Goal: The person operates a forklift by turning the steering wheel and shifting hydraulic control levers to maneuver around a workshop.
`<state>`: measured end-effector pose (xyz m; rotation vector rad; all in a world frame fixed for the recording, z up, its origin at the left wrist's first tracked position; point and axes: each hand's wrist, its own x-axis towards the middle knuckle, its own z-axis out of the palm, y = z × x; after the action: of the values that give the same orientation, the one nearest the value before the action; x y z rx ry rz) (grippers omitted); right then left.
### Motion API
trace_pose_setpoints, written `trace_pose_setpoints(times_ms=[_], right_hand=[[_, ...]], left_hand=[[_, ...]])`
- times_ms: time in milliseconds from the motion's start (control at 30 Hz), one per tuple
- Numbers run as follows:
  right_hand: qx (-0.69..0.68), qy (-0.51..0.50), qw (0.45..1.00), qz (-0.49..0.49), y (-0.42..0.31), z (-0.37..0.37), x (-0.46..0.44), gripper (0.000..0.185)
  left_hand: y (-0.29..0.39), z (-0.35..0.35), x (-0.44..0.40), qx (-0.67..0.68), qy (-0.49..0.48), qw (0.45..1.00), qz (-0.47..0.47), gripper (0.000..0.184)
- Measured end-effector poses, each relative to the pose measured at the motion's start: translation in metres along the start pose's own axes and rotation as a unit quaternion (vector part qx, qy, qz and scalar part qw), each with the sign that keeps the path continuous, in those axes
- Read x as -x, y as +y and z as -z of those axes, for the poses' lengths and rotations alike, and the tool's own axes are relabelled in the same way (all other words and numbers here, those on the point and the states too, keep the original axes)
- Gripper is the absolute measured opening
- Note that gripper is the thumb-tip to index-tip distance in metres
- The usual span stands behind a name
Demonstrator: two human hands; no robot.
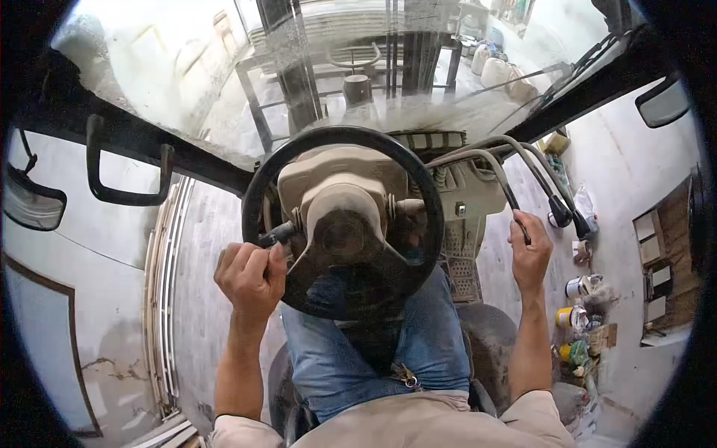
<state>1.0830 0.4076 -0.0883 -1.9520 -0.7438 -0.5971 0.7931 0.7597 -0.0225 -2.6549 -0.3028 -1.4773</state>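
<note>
My left hand (252,278) is closed at the left side of the black steering wheel (343,137), its fingers curled over the rim. Its thumb lies by the dark tip of a column lever (278,234). The wheel stands on a dusty beige steering column (340,175). On the right, my right hand (531,250) is wrapped round the black grip of a bent metal control lever (493,159). Two more bent levers with black knobs (560,211) stand just right of that hand.
A dusty windshield (403,104) fronts the cab, with a forklift mast (287,67) beyond it. Mirrors (36,198) hang at both sides. Long strips (160,299) lean on the left wall. Paint buckets (571,317) and clutter line the right wall.
</note>
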Motion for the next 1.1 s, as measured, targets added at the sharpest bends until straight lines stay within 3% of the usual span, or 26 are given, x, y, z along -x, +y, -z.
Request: trace_pose_setpoints(times_ms=[233, 600, 833, 1100], right_hand=[[-0.024, -0.007, 0.998, -0.056, -0.003, -0.012, -0.004, 0.020], [0.038, 0.003, 0.999, -0.009, 0.022, -0.012, 0.012, 0.019], [0.012, 0.004, 0.999, -0.030, 0.022, -0.014, 0.017, 0.018], [0.046, 0.010, 0.998, 0.042, 0.032, -0.013, 0.006, 0.018]], left_hand=[[-0.009, -0.014, 0.000, -0.001, 0.020, 1.000, 0.010, 0.036], [-0.008, -0.023, 0.002, 0.003, 0.011, 1.000, 0.025, 0.034], [-0.005, -0.027, 0.003, -0.006, 0.009, 1.000, 0.025, 0.034], [0.010, -0.036, 0.004, -0.014, -0.003, 0.999, 0.052, 0.032]])
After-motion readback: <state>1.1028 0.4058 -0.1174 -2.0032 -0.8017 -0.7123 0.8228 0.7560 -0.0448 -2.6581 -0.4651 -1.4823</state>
